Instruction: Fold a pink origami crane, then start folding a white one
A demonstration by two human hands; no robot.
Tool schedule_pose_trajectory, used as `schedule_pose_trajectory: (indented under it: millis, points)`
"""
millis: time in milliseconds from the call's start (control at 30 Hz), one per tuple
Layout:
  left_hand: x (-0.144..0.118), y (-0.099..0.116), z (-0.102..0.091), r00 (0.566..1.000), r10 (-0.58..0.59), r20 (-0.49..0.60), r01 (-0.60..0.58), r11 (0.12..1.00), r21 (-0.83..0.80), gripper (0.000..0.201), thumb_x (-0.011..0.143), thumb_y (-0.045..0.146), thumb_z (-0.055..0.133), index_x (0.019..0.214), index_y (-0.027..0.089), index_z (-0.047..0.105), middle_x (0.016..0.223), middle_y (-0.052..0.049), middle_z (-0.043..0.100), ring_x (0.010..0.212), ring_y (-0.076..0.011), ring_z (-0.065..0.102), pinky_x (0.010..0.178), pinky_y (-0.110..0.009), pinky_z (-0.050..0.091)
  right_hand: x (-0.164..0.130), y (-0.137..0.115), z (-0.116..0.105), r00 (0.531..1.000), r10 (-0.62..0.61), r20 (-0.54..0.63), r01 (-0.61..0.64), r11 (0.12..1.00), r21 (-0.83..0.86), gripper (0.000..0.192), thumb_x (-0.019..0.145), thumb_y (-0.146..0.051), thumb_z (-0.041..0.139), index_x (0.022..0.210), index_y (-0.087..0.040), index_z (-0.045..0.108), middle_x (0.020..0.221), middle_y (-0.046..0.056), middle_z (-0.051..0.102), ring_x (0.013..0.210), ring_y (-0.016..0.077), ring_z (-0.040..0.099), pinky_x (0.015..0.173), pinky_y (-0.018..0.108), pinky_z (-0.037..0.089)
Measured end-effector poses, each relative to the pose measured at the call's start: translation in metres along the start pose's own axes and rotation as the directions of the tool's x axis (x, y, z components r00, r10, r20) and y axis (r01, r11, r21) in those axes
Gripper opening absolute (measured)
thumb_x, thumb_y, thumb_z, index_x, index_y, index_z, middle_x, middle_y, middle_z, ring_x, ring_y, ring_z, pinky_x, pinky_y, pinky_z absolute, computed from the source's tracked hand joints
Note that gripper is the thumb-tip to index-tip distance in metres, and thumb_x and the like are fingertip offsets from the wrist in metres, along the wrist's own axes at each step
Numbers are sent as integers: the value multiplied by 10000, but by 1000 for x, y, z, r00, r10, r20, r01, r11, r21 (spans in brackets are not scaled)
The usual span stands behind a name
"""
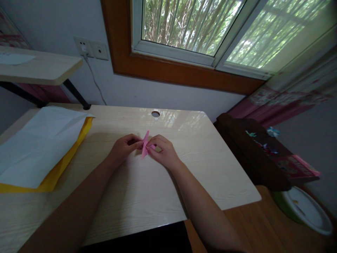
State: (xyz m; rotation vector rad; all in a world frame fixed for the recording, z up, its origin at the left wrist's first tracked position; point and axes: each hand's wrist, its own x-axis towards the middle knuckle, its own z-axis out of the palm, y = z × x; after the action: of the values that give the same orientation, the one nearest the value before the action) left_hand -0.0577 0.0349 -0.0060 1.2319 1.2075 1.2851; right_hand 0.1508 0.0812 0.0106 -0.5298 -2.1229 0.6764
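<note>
A small folded pink paper piece (pixel 145 144) is held just above the pale wooden desk (pixel 200 154), near its middle. My left hand (pixel 123 147) pinches its left side with fingertips. My right hand (pixel 162 151) pinches its right side, thumb and forefinger closed on the paper. Both hands meet at the paper, and part of it is hidden by my fingers.
A stack of large white paper (pixel 39 140) over yellow sheets (pixel 56 172) lies at the desk's left. A cable hole (pixel 155 114) sits near the far edge. A dark side table (pixel 258 154) and a green-rimmed bowl (pixel 305 211) stand to the right. A shelf (pixel 39 66) juts out at upper left.
</note>
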Motion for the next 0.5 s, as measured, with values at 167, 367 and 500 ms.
schedule_pose_trajectory:
  millis: [167, 367, 500]
  points:
    - [-1, 1, 2, 999, 11, 30, -9, 997, -80, 300, 782, 397, 788, 988, 189, 721, 915, -41, 746, 833, -194, 698, 817, -333, 561, -2, 2, 2, 998, 57, -29, -58, 998, -34, 75, 918, -251, 650, 985, -217, 656, 923, 44, 687, 849, 164, 641, 775, 302, 524]
    - [-1, -3, 2, 990, 100, 97, -104, 994, 28, 305, 776, 346, 797, 1043, 216, 727, 954, -30, 708, 907, -189, 669, 829, -302, 527, -4, 3, 3, 989, 146, -20, -147, 987, -58, 161, 896, -291, 686, 1037, -222, 650, 925, 46, 702, 831, 173, 653, 748, 303, 527]
    - [-1, -4, 0, 984, 141, 113, -159, 974, 164, 215, 801, 326, 772, 979, 214, 730, 914, -22, 680, 852, -171, 641, 771, -279, 498, -4, 3, 3, 994, 105, -6, -105, 990, -92, 170, 891, -271, 696, 1048, -221, 656, 945, 58, 710, 858, 186, 664, 762, 317, 529]
